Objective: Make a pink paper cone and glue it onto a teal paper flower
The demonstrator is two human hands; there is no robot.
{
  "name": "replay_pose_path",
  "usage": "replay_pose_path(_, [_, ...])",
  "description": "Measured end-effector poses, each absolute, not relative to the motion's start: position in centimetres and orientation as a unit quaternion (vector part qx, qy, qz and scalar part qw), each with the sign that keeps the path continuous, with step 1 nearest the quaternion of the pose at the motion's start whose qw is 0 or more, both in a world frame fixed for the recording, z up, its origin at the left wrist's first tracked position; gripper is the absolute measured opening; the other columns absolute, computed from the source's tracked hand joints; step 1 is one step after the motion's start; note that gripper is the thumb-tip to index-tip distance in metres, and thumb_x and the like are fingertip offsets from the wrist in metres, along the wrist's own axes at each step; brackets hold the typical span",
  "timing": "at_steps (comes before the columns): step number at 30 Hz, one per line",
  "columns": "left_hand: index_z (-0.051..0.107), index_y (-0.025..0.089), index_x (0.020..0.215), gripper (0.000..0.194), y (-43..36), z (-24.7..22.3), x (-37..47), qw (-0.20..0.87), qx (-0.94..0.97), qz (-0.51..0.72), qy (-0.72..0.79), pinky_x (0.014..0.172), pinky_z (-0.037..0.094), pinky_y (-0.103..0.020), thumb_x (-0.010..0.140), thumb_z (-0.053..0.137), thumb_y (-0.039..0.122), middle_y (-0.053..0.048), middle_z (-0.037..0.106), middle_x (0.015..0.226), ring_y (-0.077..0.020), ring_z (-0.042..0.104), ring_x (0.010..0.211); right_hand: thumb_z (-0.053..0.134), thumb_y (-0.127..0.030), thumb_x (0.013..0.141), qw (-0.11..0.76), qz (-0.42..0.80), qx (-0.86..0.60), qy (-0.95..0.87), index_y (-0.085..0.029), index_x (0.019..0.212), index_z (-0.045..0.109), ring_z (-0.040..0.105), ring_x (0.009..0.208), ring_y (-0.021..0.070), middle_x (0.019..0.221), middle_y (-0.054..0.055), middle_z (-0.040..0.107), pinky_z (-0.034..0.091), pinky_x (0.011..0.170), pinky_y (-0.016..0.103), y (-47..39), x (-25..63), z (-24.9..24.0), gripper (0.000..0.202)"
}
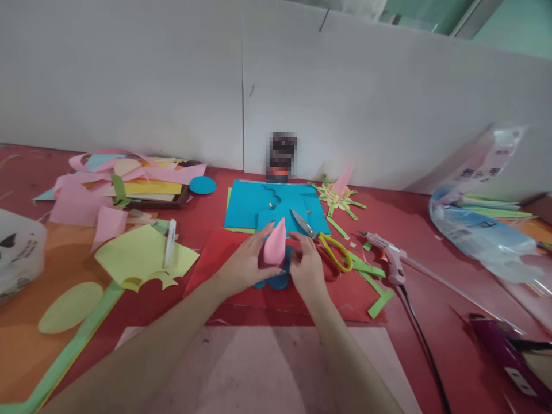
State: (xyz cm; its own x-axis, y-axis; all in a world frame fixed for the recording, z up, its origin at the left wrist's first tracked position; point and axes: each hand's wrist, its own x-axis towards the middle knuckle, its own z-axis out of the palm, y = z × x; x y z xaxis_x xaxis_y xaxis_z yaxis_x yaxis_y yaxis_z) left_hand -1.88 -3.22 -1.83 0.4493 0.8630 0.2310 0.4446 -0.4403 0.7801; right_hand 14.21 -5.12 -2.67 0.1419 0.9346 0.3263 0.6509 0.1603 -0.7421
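Note:
A pink paper cone (276, 246) stands point up between my hands. My left hand (246, 260) is closed round the cone's left side, its thumb along the base. Under the cone lies a blue paper shape with rounded lobes (277, 280), partly covered by my fingers. My right hand (307, 265) has its fingers bent on the right edge of the blue shape, close beside the cone. Just beyond that hand, yellow-handled scissors (331, 250) lie with their blades on blue paper sheets (245, 204). Both hands are over a red board (211, 259).
To the right lie a pink glue gun (390, 259), green paper strips (375, 287), a purple tool (502, 356) and a plastic bag (470, 230). A paper flower with a pink cone (338, 192) sits behind. On the left are paper scraps (81, 201) and a white marker (169, 241).

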Motion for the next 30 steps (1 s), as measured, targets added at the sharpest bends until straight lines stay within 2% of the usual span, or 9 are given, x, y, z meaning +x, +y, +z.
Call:
replay_pose_path(5, [0.025,0.029,0.136,0.078,-3.0,-2.1,-1.8,0.368,0.754,0.322,0.439,0.096,0.039,-0.038,0.068,0.064,0.039,-0.006,0.040,0.137,-0.0252,0.040,0.123,0.037,-0.006,0.074,0.433,0.181,-0.619,-0.630,-0.020,0.104,0.056,0.054,0.097,0.0222,0.108,0.009,0.055,0.045,0.080,0.033,-5.4,13.5,-2.1,0.038])
replay_pose_path(13, [0.028,0.027,0.136,0.079,-2.9,-2.0,-2.0,0.430,0.728,0.319,0.427,0.098,0.038,-0.037,0.067,0.064,0.039,-0.005,0.039,0.138,-0.0248,0.041,0.122,0.035,-0.002,0.073,0.431,0.161,-0.633,-0.623,-0.020,0.101,0.056,0.054,0.094,0.0220,0.108,0.009,0.054,0.044,0.075,0.033,-5.5,13.5,-1.8,0.039])
replay_pose_path(18, [0.024,0.028,0.138,0.085,-2.7,-2.2,-2.3,0.443,0.728,0.325,0.410,0.101,0.034,-0.039,0.065,0.067,0.040,-0.006,0.039,0.138,-0.0252,0.037,0.125,0.039,-0.007,0.073,0.404,0.115,-0.666,-0.616,-0.020,0.102,0.054,0.053,0.092,0.0235,0.108,0.009,0.054,0.042,0.077,0.036,-5.6,13.7,-1.7,0.035])
replay_pose_path(22, [0.020,0.030,0.138,0.091,-2.8,-2.1,-2.3,0.438,0.729,0.327,0.412,0.102,0.033,-0.040,0.062,0.069,0.041,-0.005,0.034,0.141,-0.0252,0.032,0.128,0.042,-0.011,0.074,0.396,0.085,-0.689,-0.600,-0.020,0.103,0.054,0.053,0.092,0.0256,0.105,0.009,0.055,0.042,0.074,0.038,-5.7,13.9,-1.4,0.032])
replay_pose_path(30, [0.022,0.032,0.137,0.089,-2.7,-2.5,-2.1,0.354,0.773,0.316,0.421,0.103,0.032,-0.040,0.062,0.069,0.037,-0.003,0.032,0.142,-0.0249,0.032,0.128,0.037,-0.007,0.072,0.404,0.082,-0.675,-0.612,-0.020,0.093,0.057,0.052,0.098,0.0246,0.100,0.009,0.056,0.041,0.082,0.038,-5.7,13.9,-1.7,0.032])
